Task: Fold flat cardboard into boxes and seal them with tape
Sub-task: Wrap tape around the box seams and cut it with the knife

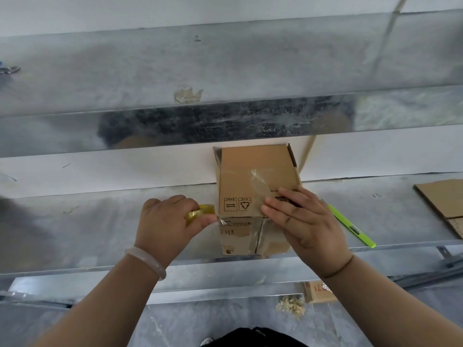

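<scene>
We see the box point(253, 186) standing on the metal surface point(100, 221), its far side against the white wall and its near face flush with the surface's front edge. It sits between our two hands, touching both.

Our left hand point(165, 226) is just left of the box's near top corner. Its fingers point(180, 201) and thumb curl tight round a yellowish roll point(200, 212) of tape, which pokes out toward the box. A short clear strip seems to run from the roll onto the box's near top edge, though the glare makes that hard to judge. A pale bracelet point(147, 261) circles this wrist.

Our right hand point(303, 221) lies over the box's near right corner. Its fingers point(278, 206) are straight and close together, pressing flat on the top panel without gripping anything. Just beyond those fingertips a crumpled strip point(259, 184) of clear tape sticks up from the top. More tape shines on the box's near face, below the palm.

Right of that hand, apart from it, a green tool point(350, 226) lies slantwise on the surface. Farther right is flat cardboard point(441, 199), well clear of the fingers.
</scene>
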A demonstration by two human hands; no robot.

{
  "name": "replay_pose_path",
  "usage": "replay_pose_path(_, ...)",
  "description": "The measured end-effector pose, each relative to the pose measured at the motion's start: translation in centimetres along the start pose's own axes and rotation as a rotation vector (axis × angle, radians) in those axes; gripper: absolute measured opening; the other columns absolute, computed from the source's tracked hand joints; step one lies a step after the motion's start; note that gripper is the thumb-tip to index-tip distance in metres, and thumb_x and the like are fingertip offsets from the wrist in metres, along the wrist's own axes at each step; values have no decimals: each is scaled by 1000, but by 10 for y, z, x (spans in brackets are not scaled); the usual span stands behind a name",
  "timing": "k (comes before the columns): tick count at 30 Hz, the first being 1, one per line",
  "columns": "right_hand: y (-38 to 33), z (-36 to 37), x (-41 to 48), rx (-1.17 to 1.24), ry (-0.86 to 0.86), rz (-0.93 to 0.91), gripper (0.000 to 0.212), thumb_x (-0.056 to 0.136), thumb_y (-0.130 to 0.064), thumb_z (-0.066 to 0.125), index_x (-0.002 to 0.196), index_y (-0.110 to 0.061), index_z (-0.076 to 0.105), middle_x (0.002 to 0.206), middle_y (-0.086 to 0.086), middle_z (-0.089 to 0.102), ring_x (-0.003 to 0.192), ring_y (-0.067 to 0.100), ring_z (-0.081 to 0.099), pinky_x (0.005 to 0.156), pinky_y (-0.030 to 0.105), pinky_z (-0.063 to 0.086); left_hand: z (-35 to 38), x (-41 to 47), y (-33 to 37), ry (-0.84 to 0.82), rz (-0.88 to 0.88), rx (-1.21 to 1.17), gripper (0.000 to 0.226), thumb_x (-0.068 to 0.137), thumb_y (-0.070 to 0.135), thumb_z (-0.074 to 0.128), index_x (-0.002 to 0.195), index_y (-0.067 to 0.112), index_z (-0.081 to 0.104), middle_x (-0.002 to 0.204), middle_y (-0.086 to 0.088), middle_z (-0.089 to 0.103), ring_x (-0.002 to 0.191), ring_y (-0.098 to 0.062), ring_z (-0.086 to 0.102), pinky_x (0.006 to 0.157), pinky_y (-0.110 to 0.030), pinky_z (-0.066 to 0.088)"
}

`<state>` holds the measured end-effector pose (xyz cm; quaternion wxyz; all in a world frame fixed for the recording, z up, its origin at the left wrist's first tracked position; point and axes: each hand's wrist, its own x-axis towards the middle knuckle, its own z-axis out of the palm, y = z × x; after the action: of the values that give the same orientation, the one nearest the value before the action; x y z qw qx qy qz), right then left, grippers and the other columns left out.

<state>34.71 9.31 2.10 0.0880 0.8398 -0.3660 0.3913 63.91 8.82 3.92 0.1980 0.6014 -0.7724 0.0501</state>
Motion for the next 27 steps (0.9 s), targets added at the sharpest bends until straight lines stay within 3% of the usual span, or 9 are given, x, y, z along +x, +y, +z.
replay_pose_path(2,0,-4,-1,-33,-58,-13,29,95,-19,63,123,-22,68,129,-6,64,125,22,56,100,52,45,-2,1,2,-9,-5,1,75,81,83,14,72,27,63,65,11,56,56,-12,53,68,-33,38)
replay_pose_path(6,-15,-14,17,-125,-105,46,36,90,-46,64,118,-24,71,123,-6,68,123,20,58,105,53,41,-7,4,2,-20,-3,28,76,81,83,12,72,29,63,64,12,55,57,-11,53,68,-32,38)
replay_pose_path(10,-51,3,49,-94,-135,57,35,94,-44,54,119,-27,69,126,-7,66,124,20,57,109,46,41,-6,5,3,-14,19,16,78,82,83,12,70,27,64,61,13,53,54,-11,51,66,-33,40)
replay_pose_path(14,-60,26,50,-68,-137,78,29,93,-42,55,115,-31,72,121,-12,68,119,16,60,101,40,47,-7,4,1,-19,30,-19,77,82,83,14,67,27,64,60,12,54,55,-11,52,65,-34,42)
replay_pose_path(17,-56,31,42,-62,-83,81,25,93,-38,61,113,-32,73,121,-13,67,119,14,61,101,37,47,-8,2,-1,-56,18,-124,72,81,84,18,79,31,66,64,18,51,59,-2,50,67,-34,44)
replay_pose_path(21,-56,34,42,-42,-51,82,22,92,-37,66,111,-31,74,119,-13,68,119,12,61,96,40,51,-9,-2,-10,-68,52,-470,66,81,80,32,117,33,61,76,23,45,69,-2,49,60,-18,37)
replay_pose_path(24,-54,34,42,-33,-51,75,21,92,-38,67,110,-31,74,119,-13,68,119,11,61,94,40,52,-7,-4,-22,-72,142,-562,58,81,75,45,121,35,59,90,19,45,81,-2,49,65,-17,42)
replay_pose_path(27,-54,33,42,-40,-58,58,21,92,-37,67,111,-30,75,120,-12,68,120,11,60,94,41,52,-8,-2,-30,-50,237,-495,55,78,71,53,117,34,66,95,12,46,79,-2,47,65,-15,43)
